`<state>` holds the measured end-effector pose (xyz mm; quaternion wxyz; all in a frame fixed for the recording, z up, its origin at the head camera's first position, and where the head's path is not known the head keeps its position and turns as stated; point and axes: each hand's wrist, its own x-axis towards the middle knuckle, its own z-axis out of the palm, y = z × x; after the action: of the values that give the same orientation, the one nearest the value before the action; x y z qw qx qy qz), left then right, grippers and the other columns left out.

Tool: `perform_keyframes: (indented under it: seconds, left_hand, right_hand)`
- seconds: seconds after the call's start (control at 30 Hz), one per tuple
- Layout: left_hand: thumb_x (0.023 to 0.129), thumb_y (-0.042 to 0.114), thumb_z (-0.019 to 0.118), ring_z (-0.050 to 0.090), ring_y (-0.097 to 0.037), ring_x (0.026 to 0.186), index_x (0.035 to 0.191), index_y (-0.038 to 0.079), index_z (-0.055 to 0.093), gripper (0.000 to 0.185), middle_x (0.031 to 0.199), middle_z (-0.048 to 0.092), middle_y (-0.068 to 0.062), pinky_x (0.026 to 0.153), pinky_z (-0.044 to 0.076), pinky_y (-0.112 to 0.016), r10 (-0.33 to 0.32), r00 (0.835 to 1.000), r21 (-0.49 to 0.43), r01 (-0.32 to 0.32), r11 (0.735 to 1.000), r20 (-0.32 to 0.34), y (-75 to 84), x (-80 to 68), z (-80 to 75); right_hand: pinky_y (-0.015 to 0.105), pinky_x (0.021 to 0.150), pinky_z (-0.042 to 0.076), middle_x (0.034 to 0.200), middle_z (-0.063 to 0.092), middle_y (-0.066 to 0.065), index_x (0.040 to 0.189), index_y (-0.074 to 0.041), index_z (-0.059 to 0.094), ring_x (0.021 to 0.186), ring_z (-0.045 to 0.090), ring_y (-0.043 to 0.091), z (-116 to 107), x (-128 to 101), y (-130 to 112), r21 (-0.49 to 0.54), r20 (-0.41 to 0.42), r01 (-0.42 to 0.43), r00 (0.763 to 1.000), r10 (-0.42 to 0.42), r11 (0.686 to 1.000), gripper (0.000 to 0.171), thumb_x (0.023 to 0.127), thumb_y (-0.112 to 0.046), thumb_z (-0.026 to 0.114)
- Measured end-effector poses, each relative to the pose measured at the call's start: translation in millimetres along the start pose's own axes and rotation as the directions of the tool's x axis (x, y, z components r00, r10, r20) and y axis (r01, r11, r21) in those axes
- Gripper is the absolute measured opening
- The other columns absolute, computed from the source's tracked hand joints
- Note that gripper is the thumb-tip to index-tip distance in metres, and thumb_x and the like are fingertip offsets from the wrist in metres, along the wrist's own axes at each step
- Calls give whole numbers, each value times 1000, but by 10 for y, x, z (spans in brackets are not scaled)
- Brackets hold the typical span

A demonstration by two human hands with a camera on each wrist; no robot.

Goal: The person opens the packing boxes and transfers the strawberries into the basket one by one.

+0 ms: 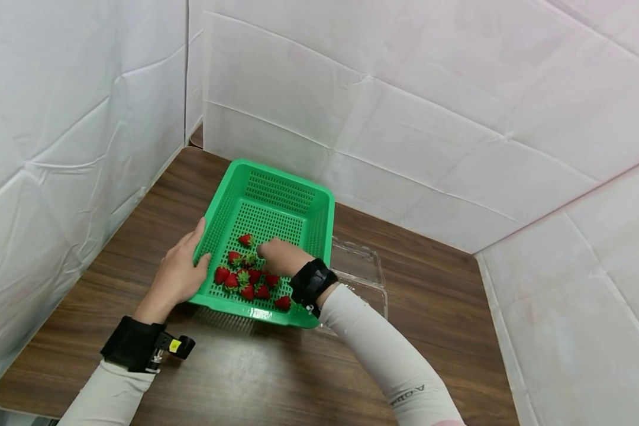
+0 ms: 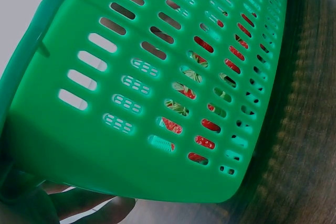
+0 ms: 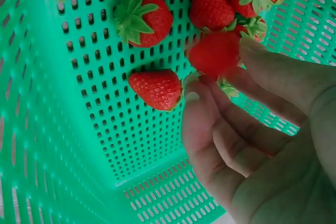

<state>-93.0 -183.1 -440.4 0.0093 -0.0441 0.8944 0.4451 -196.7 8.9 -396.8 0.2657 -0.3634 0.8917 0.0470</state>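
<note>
A green perforated basket [image 1: 277, 217] stands on the table, with several red strawberries [image 1: 247, 292] gathered toward its near side. My left hand [image 1: 178, 272] grips the basket's left rim, the thumb on top. In the left wrist view, fingers [image 2: 113, 211] show partly beneath the basket wall. Inside the basket, my right hand [image 1: 284, 257] is over the strawberries. The right wrist view shows it pinching one blurred strawberry [image 3: 214, 55] between thumb and fingertips. A single strawberry [image 3: 156, 88] lies on the basket floor close to those fingertips.
A clear plastic container [image 1: 358, 261] lies to the right of the basket, partly hidden by it and the right arm. White sheeted walls [image 1: 404, 130] stand behind and at both sides of the brown wooden table [image 1: 431, 302].
</note>
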Motion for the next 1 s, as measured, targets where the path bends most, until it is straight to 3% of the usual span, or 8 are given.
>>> perform_keyframes:
  seconds: [0.17,0.27,0.33,0.4,0.5,0.6,0.8,1.0]
  left_hand:
    - [101,12,46,32,-53,135,157,23,-1,74,156,24,-26,102,26,-72,5,1000,-4,-5,1000,-3,1,0,2]
    - [101,12,46,33,-53,134,157,22,0,73,156,25,-26,102,26,-72,9,1000,-4,-9,1000,-8,-1,0,2]
    - [101,12,46,33,-53,134,157,22,0,74,156,25,-26,101,26,-72,11,1000,-3,-11,1000,-10,-2,-1,1]
    - [101,12,46,33,-53,134,157,22,0,74,156,26,-26,101,26,-73,13,1000,-2,-13,1000,-12,-1,-2,-1]
    - [101,12,46,33,-53,134,157,23,-1,74,156,26,-27,101,25,-74,12,1000,-2,-12,1000,-10,2,-3,-4]
    - [101,12,46,32,-54,134,157,23,-2,74,156,25,-27,101,24,-74,8,1000,0,-8,1000,-8,3,-4,-7]
    - [101,12,46,32,-53,134,157,23,-1,74,156,25,-26,102,24,-74,8,1000,3,-8,1000,-5,4,0,0]
    - [101,12,46,32,-53,135,157,21,0,73,156,25,-27,102,24,-73,9,1000,0,-9,1000,-8,1,-5,-1]
  right_hand:
    - [30,96,50,130,62,8,133,-8,58,119,59,21,31,-7,34,30,2,-2,1000,2,1000,37,96,-10,60]
    - [23,78,49,107,67,5,121,-7,65,93,61,15,30,-33,69,32,-16,19,1000,-18,999,26,96,-6,57]
    - [23,66,38,88,59,3,110,-6,66,76,50,13,12,-63,84,41,-26,33,999,-32,999,18,97,-4,55]
    - [24,63,33,82,54,2,108,-6,67,70,44,12,-12,-104,100,48,-41,42,998,-41,998,16,96,-4,56]
    - [21,69,45,98,66,6,117,-6,66,82,58,12,-60,-182,125,66,-71,50,996,-45,997,22,97,-8,58]
    - [26,82,53,120,68,10,126,-8,63,100,66,17,-100,-276,175,90,-114,60,992,-49,994,30,97,-14,59]
    - [30,86,53,117,69,9,124,-8,64,102,66,17,-118,-557,345,170,-230,86,972,-45,982,28,97,-15,59]
    - [30,84,54,117,68,10,125,-8,64,100,66,17,-28,-910,584,254,-323,72,946,15,964,28,97,-13,58]
